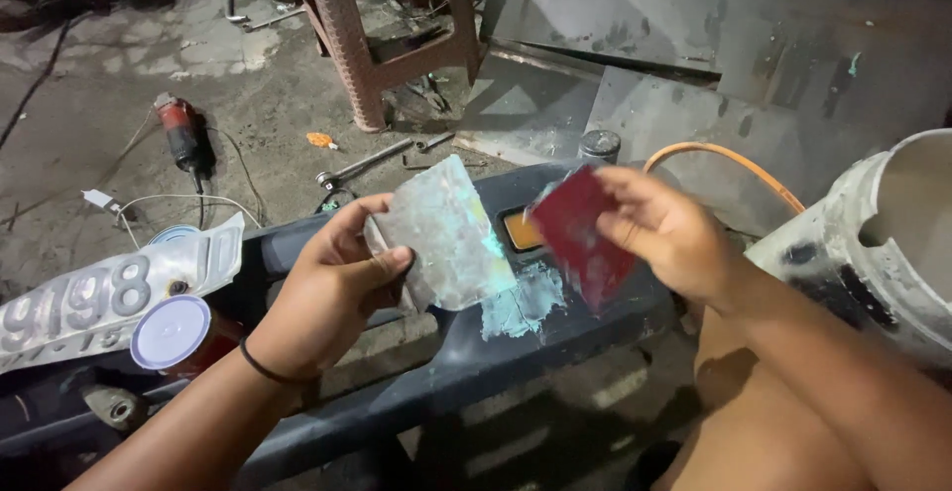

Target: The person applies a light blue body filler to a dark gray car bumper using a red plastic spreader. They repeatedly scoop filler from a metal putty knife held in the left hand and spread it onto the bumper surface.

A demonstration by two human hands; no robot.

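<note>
While you are leaning over the dark bumper (466, 362), your left hand (332, 288) is pinching a grey sheet (446, 238), and your right hand (669, 233) is gripping a red card (580, 233) above the green patch (521, 303).

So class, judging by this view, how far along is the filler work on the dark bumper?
Done: one pale green filler patch sits on the bumper beside the orange reflector. In hand: the left hand holds a smeared mixing board; the right hand holds a red spreader above the patch. Left: the patch looks rough-edged, not yet smoothed.
</note>
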